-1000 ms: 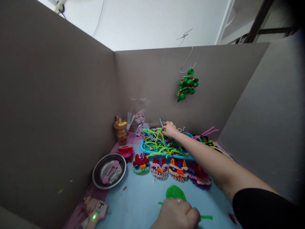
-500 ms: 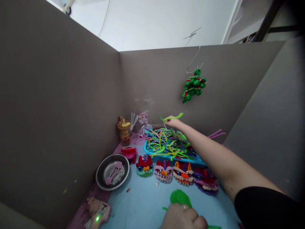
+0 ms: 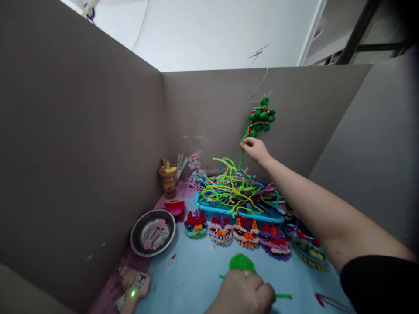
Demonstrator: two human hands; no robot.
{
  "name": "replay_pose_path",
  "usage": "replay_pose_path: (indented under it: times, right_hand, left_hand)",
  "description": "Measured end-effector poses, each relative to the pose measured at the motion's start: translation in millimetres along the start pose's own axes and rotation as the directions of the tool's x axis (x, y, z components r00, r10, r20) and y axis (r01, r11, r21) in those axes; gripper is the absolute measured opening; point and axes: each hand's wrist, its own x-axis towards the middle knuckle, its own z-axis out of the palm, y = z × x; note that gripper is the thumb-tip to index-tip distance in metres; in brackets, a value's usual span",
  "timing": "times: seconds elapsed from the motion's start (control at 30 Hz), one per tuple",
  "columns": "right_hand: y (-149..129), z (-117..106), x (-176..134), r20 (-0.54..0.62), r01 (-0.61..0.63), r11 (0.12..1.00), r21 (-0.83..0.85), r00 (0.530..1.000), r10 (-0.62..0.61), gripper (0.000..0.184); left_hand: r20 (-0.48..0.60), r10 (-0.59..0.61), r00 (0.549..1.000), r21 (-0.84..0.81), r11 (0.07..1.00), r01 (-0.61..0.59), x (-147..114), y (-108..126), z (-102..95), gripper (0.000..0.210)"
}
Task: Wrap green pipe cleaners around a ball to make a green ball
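My right hand [image 3: 257,150] is raised over the tray, thumb and fingers pinched on a dark green pipe cleaner [image 3: 241,159] that hangs down toward the pile. Below it, many loose pipe cleaners [image 3: 225,189], mostly yellow-green, fill a blue plastic tray [image 3: 225,210]. Near the bottom edge, my left hand [image 3: 244,292] is closed over a green fuzzy pipe-cleaner piece [image 3: 241,262]. The piece's rounded top shows beyond the knuckles, and a green stem [image 3: 283,296] sticks out to the right. My left fingertips are hidden under the hand.
Several colourful lion-head crafts [image 3: 221,231] line the tray's front. A metal bowl [image 3: 153,255] holds a pink tool and white beads. A pink glue gun [image 3: 139,285] with a green light lies at left; metal tweezers [image 3: 334,302] at right. A green ornament [image 3: 261,115] hangs from wire.
My right hand has risen and moved right. The bright green pipe cleaner it held is gone from it, and a darker one is in its fingers. My left hand keeps its grip.
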Motion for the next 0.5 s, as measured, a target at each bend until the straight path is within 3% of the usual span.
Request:
replay_pose_path:
  times: [0.3,0.43,0.5]
  right_hand:
    - [-25,-9,20,-0.150,0.090,0.963,0.254,0.987,-0.053,0.022]
    - [-47,-14,28,-0.266,0.201,0.870,0.451,0.960,-0.084,0.023]
    - [-57,-19,30,-0.212,0.192,0.853,0.485,0.972,-0.098,0.024]
  left_hand:
    - [0.026,0.001,1.000,0.010,1.000,-0.001,1,0,-3.8,0.019]
    - [0.038,-0.021,0.999,0.004,1.000,0.020,1,0,-3.5,0.017]
    - [0.051,-0.018,0.999,0.003,1.000,0.018,1,1,-4.5,0.017]
